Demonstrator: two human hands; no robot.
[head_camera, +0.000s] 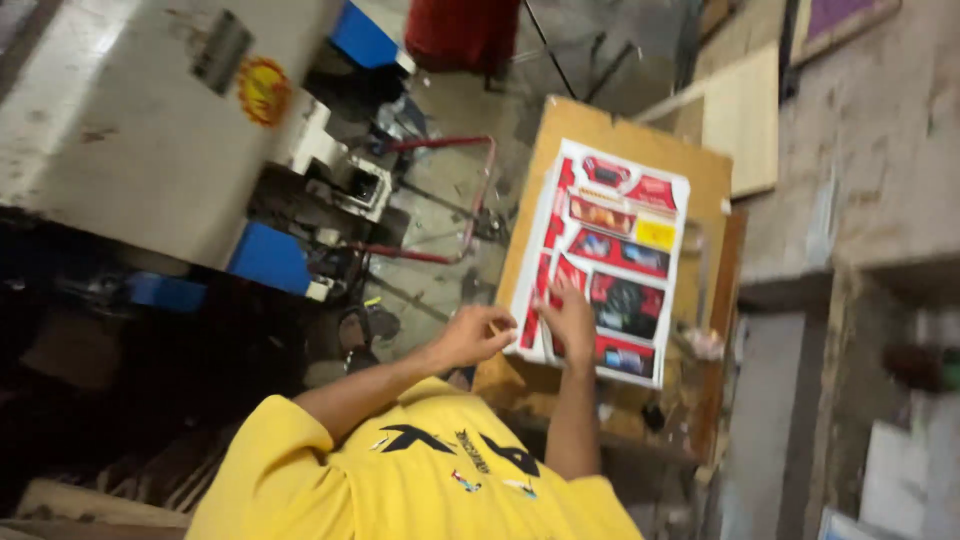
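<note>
The printed sheets (612, 262) lie in a stack on the wooden tabletop (628, 130), with the near corner under your hands. Your right hand (570, 318) rests flat on the top sheet, its grip wide and holding nothing. Your left hand (480, 335) is curled at the stack's near edge; the blur hides whether its grip has a sheet. Keep the right palm pressing lightly so the stack doesn't skew. Lift one corner only with the left fingertips, feeling for a single sheet and avoiding creases.
</note>
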